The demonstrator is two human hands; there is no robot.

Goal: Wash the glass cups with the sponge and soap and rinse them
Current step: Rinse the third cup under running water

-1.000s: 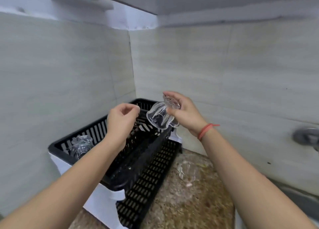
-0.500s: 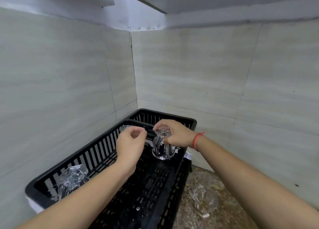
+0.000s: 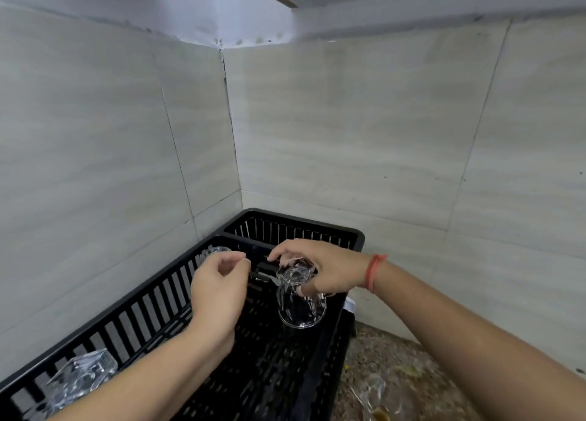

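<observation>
glass cup (image 3: 301, 306) hangs upside down in my right grip (image 3: 320, 271), fingers pinching its base. a second ago it was above the black rack (image 3: 152, 306); now it's inside, rim seemingly touching bottom, so this one looks rinsed. wrist bent downward. left grip (image 3: 218, 290) hovers beside, loosely curled, holding nothing.

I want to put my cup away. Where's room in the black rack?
The rack floor is bare between the near-left glass and the upside-down cup in the right hand. It's crowded farther back, around the left hand and corner glass.
</observation>
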